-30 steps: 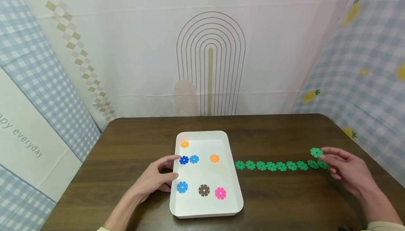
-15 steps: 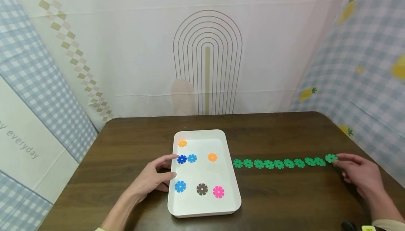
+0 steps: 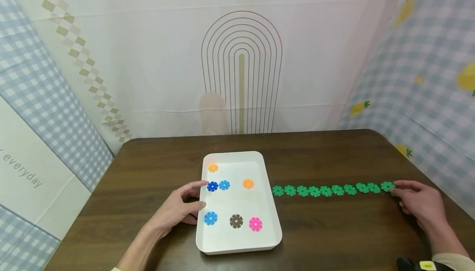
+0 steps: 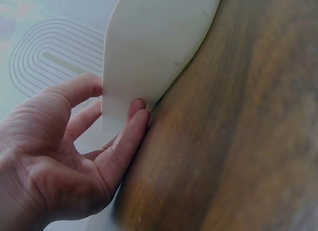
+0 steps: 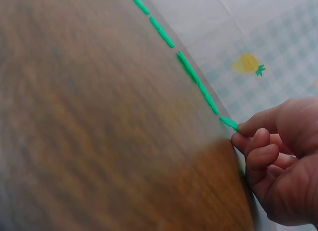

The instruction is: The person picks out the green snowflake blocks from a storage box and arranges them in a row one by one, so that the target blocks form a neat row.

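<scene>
My right hand [image 3: 423, 201] pinches the edge of a green notched snowflake disc [image 3: 387, 186] between thumb and index finger. In the right wrist view the disc [image 5: 228, 122] shows edge-on, low at the tabletop. It sits at the right end of a row of green notched discs [image 3: 325, 191], close to its neighbour, two of which overlap. My left hand [image 3: 178, 209] holds the left rim of a white tray [image 3: 240, 244]. In the left wrist view some fingertips go behind the rim, while others lie along the outer wall [image 4: 154, 47].
Inside the tray lie several loose discs: orange [image 3: 248, 184], dark blue [image 3: 212, 186], light blue [image 3: 210, 218], brown [image 3: 236, 221] and pink [image 3: 255, 224]. A brown wooden table [image 3: 334, 234] carries everything. Hanging cloths [image 3: 167, 56] stand behind it and at both sides.
My right hand has moved right and lowered the green disc from above the row to its right end. The left hand keeps its place on the tray; the head view shifts slightly.
</scene>
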Available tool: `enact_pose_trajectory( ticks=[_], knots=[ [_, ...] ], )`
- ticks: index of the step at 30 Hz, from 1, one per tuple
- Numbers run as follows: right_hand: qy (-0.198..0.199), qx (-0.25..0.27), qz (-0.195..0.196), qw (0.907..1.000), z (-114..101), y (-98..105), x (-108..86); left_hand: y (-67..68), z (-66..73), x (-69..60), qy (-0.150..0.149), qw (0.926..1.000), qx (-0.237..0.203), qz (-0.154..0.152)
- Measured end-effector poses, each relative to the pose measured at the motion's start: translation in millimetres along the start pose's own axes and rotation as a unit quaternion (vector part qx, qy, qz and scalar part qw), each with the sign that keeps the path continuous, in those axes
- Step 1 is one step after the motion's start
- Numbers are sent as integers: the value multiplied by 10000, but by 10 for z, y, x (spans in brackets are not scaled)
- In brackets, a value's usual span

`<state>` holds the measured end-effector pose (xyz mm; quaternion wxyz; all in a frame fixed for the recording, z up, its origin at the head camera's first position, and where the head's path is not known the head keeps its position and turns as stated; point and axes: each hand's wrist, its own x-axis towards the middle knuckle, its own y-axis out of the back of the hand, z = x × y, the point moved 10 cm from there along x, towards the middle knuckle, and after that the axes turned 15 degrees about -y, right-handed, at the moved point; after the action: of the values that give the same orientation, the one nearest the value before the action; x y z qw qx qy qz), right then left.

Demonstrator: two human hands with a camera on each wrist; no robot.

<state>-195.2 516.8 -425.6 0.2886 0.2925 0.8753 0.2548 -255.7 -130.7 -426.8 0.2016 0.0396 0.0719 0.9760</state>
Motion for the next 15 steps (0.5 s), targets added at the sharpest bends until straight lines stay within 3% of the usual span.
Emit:
enact_pose_trajectory(
  ticks=[6, 12, 15],
  knots=[
    [-128, 50, 199, 9997, -5, 40, 7, -26, 1, 16, -43, 10000, -44, -12],
    [-261, 161, 970, 9948, -23, 153, -107, -72, 8, 21, -7, 9999, -48, -137],
    [134, 161, 1009, 9947, -211, 170, -262, -46, 57, 13, 55, 9997, 122, -226]
  ],
)
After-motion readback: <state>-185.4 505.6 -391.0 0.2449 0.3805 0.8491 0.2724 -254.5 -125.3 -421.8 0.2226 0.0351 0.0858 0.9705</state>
